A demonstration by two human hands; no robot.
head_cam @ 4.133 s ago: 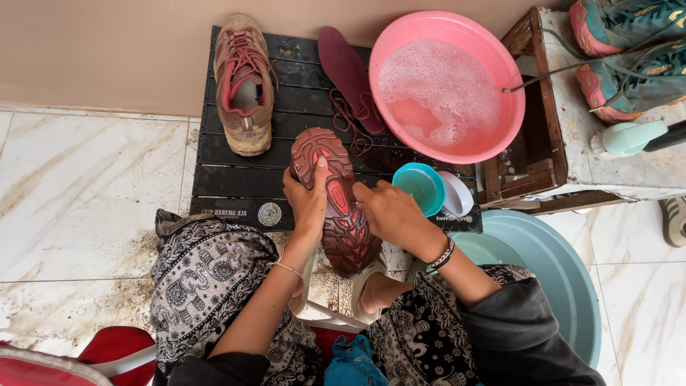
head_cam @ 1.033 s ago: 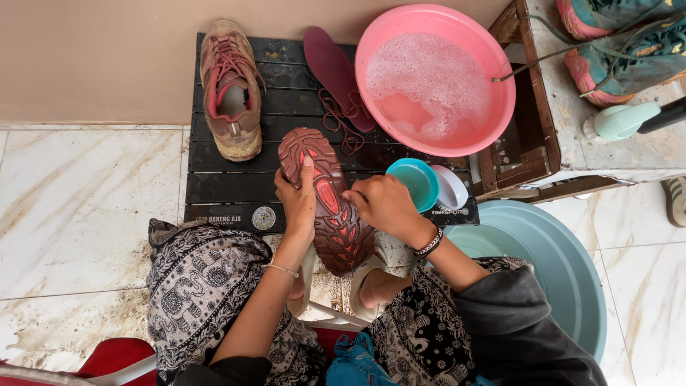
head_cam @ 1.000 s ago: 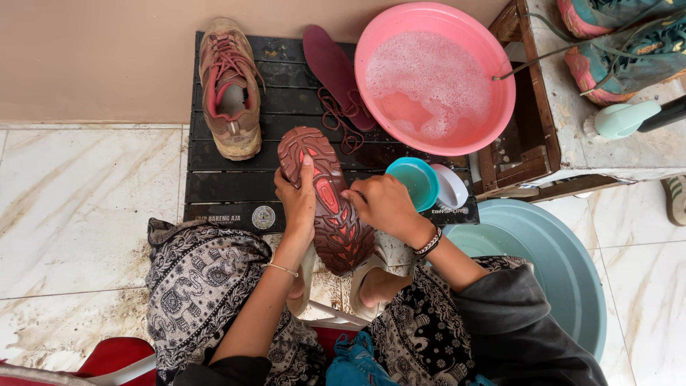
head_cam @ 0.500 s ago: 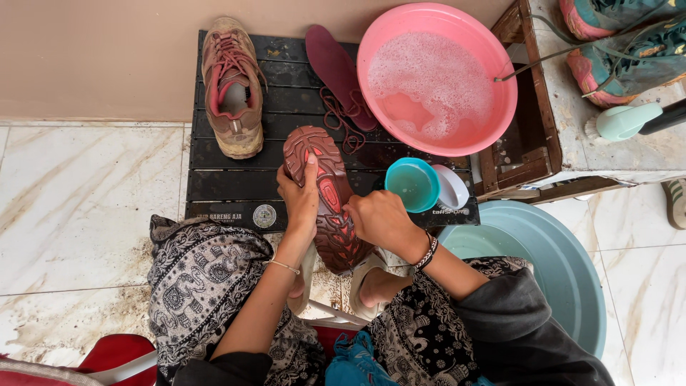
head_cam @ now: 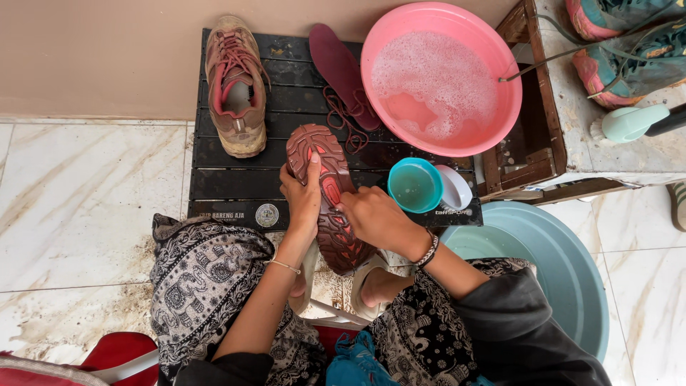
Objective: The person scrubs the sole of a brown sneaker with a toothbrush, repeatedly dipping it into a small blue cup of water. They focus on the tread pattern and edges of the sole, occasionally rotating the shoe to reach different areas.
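Observation:
A muddy shoe [head_cam: 325, 186] is held sole up over the front edge of a black slatted stand [head_cam: 236, 182]. My left hand [head_cam: 304, 196] grips its left side, thumb on the red and brown tread. My right hand [head_cam: 371, 218] is closed against the right side of the sole; whatever it holds is hidden under the fingers. The matching shoe [head_cam: 234, 86] stands upright on the stand's far left. A dark red insole [head_cam: 343, 71] and loose laces [head_cam: 350, 118] lie beside it.
A pink basin [head_cam: 511, 100] of soapy water rests at the stand's right end. A teal cup [head_cam: 414, 186] and a white cup [head_cam: 455, 189] sit near my right hand. A pale blue basin [head_cam: 572, 286] is on the floor at right. Teal sneakers [head_cam: 629, 43] lie on a wooden crate.
My right hand has slid down the sole toward me, away from the toe end. The left hand keeps its grip and the shoe stays in place.

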